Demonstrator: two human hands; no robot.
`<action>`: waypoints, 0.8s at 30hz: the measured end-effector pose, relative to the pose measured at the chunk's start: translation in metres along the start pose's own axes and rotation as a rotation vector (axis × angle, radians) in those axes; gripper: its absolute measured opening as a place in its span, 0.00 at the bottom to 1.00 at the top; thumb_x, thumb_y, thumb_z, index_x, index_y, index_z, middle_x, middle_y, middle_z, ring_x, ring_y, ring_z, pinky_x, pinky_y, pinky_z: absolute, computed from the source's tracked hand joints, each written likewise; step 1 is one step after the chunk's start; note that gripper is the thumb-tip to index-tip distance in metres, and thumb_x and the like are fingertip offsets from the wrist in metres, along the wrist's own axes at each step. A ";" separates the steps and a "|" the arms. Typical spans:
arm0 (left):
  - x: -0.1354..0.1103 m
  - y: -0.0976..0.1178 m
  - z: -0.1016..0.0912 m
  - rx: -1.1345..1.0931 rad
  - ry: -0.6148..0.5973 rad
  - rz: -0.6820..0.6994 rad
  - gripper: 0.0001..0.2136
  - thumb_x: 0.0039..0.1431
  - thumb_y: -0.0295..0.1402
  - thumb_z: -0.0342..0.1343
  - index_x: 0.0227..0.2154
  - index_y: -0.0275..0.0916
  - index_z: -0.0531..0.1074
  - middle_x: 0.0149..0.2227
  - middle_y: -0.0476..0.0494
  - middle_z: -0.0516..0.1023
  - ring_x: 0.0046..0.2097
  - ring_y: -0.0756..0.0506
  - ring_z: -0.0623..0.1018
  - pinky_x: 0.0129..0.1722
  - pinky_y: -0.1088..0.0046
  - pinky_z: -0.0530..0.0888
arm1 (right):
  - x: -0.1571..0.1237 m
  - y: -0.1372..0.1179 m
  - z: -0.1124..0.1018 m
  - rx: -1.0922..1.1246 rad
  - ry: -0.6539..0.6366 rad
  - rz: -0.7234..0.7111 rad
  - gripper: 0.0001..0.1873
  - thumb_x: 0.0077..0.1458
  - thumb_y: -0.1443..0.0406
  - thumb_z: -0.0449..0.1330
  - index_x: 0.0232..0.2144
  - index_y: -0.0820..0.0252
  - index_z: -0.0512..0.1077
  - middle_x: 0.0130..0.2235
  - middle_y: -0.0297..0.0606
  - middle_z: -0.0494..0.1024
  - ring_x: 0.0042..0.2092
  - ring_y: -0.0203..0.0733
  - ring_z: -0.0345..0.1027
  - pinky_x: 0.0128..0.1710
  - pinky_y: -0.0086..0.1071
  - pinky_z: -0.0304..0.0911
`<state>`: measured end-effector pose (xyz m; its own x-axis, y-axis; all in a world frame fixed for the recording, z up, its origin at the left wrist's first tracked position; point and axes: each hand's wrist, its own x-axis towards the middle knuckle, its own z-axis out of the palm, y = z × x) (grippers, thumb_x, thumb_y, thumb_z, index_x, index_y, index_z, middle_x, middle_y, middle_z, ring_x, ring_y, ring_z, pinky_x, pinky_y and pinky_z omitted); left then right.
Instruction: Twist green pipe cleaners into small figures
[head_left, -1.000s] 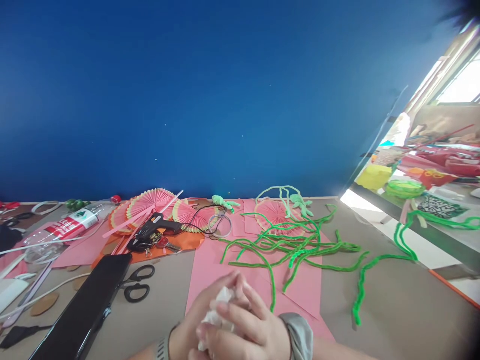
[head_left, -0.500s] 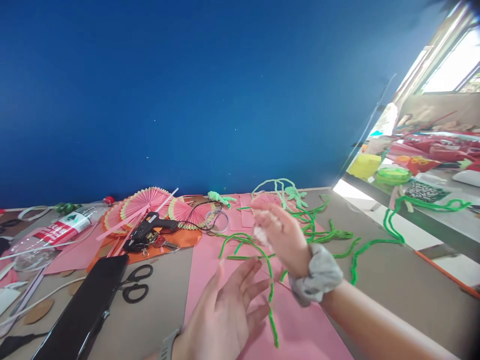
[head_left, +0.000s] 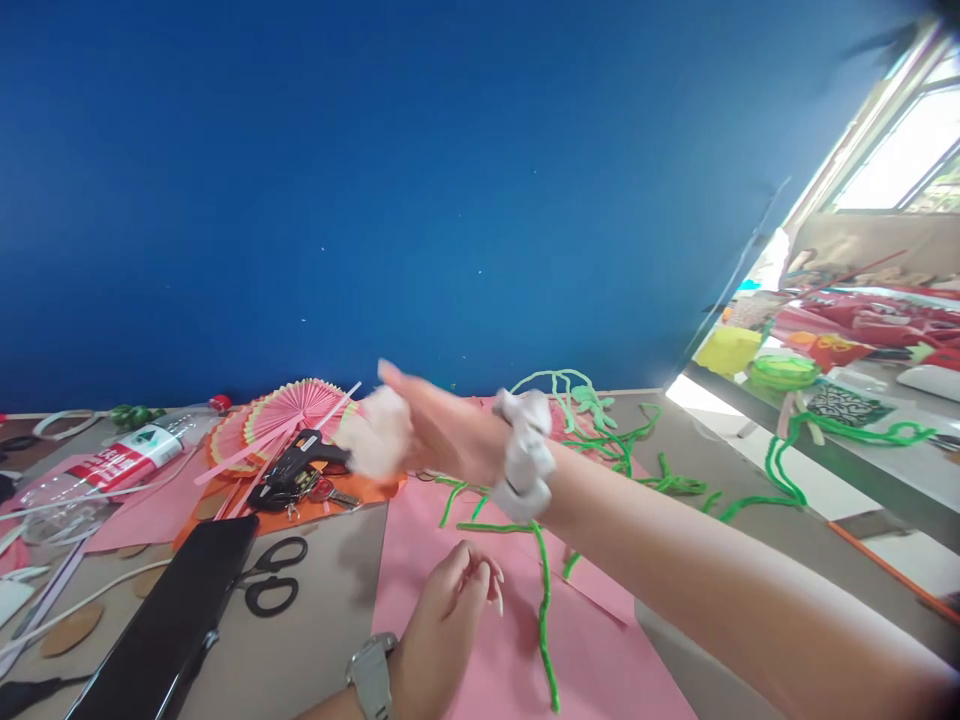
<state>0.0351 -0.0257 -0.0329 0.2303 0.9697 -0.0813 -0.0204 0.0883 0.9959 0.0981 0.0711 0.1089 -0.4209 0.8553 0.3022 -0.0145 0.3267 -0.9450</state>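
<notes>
**White wad aloft, pink sheet bare**

We carry a white wad (head_left: 375,445) in our right hand (head_left: 442,430), fingers closed around it. The arm stretches across the table (head_left: 322,600) from the lower right towards the upper left. The wad hangs in the air just above the glue gun (head_left: 300,460), near the orange paper, and touches nothing but the hand. Our left hand (head_left: 446,620) rests on the pink sheet (head_left: 510,650), fingers loosely curled and holding nothing.

We judge the work to be partway through. The folded paper fans (head_left: 300,405) lie finished against the blue wall. The green pipe cleaners (head_left: 637,470) sprawl loose and unshaped over the sheet. The wad is not set down or fixed to anything. The scissors (head_left: 274,580) lie flat beside the black case (head_left: 165,620), with neither hand on them.

The wad is a crumpled, motion-blurred lump, about as tall as it is wide, so we cannot pick out a long axis. It sits at the fingertip end of the hand and faces left, towards the fans, in line with the forearm.
</notes>
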 end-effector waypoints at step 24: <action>0.001 0.003 -0.001 0.088 -0.160 -0.001 0.11 0.61 0.36 0.40 0.29 0.38 0.64 0.26 0.48 0.68 0.29 0.50 0.68 0.31 0.76 0.65 | -0.112 0.098 -0.090 -1.343 -0.233 0.252 0.14 0.54 0.73 0.48 0.41 0.60 0.67 0.40 0.43 0.72 0.41 0.43 0.68 0.40 0.35 0.61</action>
<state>0.0344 -0.0239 -0.0300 0.3819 0.9206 -0.0817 0.0634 0.0621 0.9961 0.2251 0.0440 -0.0065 -0.4239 0.9057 -0.0101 0.9026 0.4215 -0.0872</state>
